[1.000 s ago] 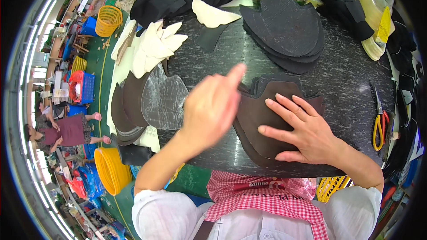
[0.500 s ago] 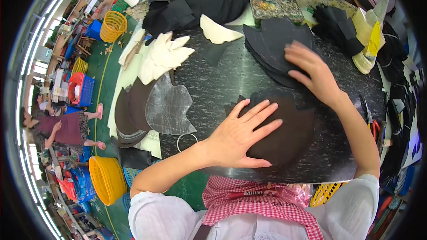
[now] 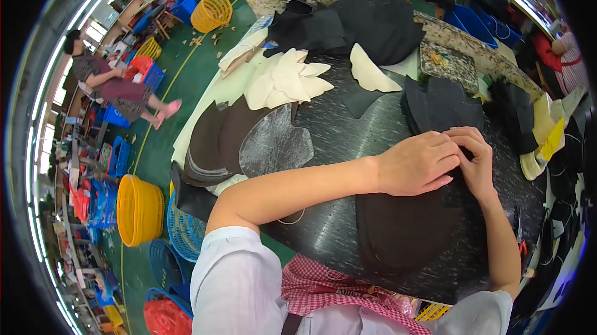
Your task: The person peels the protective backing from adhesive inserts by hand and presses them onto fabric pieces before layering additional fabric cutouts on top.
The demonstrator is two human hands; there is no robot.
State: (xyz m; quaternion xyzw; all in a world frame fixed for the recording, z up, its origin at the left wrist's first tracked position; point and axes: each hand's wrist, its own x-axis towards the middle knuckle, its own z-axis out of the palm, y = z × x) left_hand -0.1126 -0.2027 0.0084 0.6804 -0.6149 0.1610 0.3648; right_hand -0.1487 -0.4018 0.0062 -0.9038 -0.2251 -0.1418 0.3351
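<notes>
Both hands meet above the right part of the dark table. My left hand [image 3: 413, 164] is closed, its fingers curled toward the right hand's fingertips. My right hand [image 3: 477, 162] is bent into a pinch against it. Whatever lies between the fingers is hidden or too small to name. Below them rests a dark brown rounded flat piece [image 3: 404, 229], partly covered by the left hand. Just beyond the hands lies a stack of black cut pieces [image 3: 441, 105], its near edge hidden by the fingers.
To the left lie brown pieces with a shiny grey one [image 3: 277, 142] on top, and a fan of cream pieces [image 3: 289, 80]. One cream piece [image 3: 370, 71] sits near a black heap [image 3: 379, 27]. Scissors [image 3: 521, 242] lie at right. Yellow baskets [image 3: 140, 211] stand on the floor.
My left hand has lifted off the brown piece and moved right to the right hand. Both have gone from spread to closed. The view has shifted; the person at left has turned.
</notes>
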